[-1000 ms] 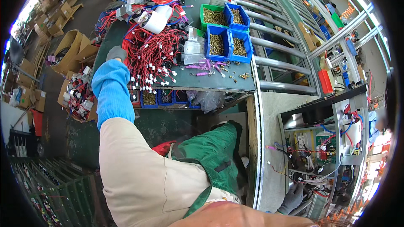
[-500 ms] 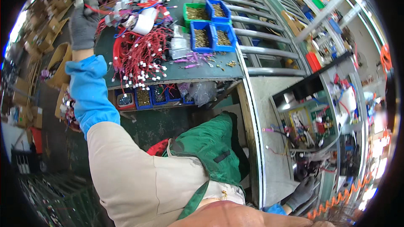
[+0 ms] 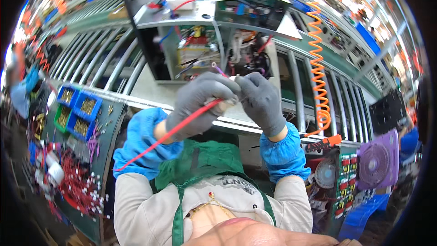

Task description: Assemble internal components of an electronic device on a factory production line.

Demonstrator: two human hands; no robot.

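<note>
In front of my chest, my left hand (image 3: 200, 102), in a grey glove, is closed around a red wire (image 3: 184, 122). The wire's loose end slants down past my left sleeve. My right hand (image 3: 261, 102), also gloved in grey, meets it with fingers pinched together. A small white piece (image 3: 233, 78) shows at those fingertips; whether it belongs to the red wire I cannot tell. Just behind my hands stands an open metal casing (image 3: 180, 16) with a circuit board (image 3: 198, 54) and wires inside. A purple-sleeved ring terminal (image 3: 215, 65) sticks up over my left knuckles.
Roller conveyors (image 3: 102, 61) run on both sides of the casing. On the left bench are blue and green bins (image 3: 81, 127) of small brass parts and a heap of red wires (image 3: 79, 180). An orange coiled hose (image 3: 318, 59) hangs at right, near a purple fan (image 3: 375, 161).
The view has swung right, from the left bench to the casing. My left hand has brought the red wire away from the wire heap, and my right hand has come up to meet it.
</note>
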